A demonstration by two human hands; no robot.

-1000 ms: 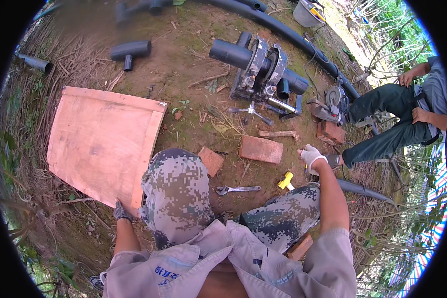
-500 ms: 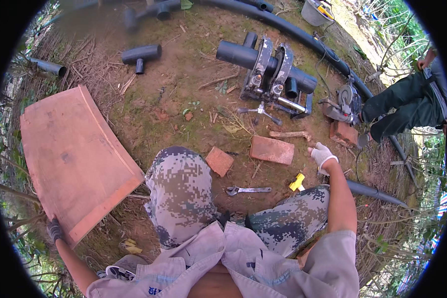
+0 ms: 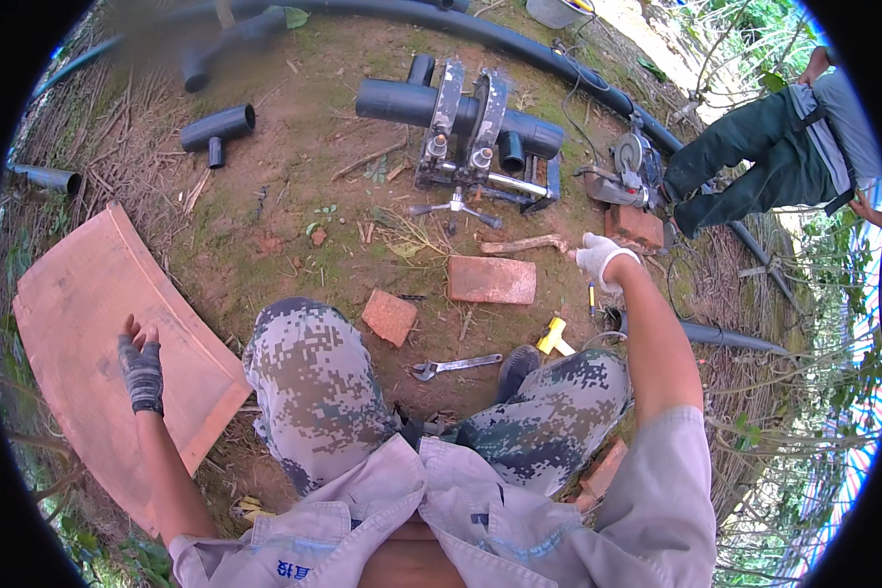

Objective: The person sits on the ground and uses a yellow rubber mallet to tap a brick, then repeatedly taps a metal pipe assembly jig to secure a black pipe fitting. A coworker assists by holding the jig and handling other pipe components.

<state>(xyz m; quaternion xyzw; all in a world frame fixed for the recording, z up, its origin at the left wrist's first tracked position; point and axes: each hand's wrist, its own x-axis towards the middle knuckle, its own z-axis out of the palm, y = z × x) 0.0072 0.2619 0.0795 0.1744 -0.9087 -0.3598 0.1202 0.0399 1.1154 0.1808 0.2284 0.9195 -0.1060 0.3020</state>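
Note:
My left hand [image 3: 141, 372], in a grey fingerless glove, is open with fingers apart above the large reddish-brown wooden board [image 3: 93, 323]. It grips nothing. My right hand [image 3: 606, 263], in a white glove, is closed, its fingers curled; nothing shows sticking out of it. It hovers by the end of a short stick [image 3: 519, 245], to the right of a red brick [image 3: 492, 280]. Below it lie a yellow-headed mallet [image 3: 556, 337] and a thin pen-like item [image 3: 592, 300]. An adjustable wrench [image 3: 458, 367] rests on the soil between my knees, near a broken brick [image 3: 389, 317].
Ahead, a metal clamp [image 3: 448, 103] holds black pipe fittings [image 3: 394, 101]. A power tool [image 3: 629, 162] stands by a brick [image 3: 637, 225], close to another person's legs [image 3: 755, 147]. A loose pipe tee [image 3: 218, 127] lies left; a long black pipe [image 3: 529, 44] curves behind.
My left hand has let go of the board's near edge and risen over its surface, fingers spread. The view has shifted to the right; my right hand stays near the stick's end.

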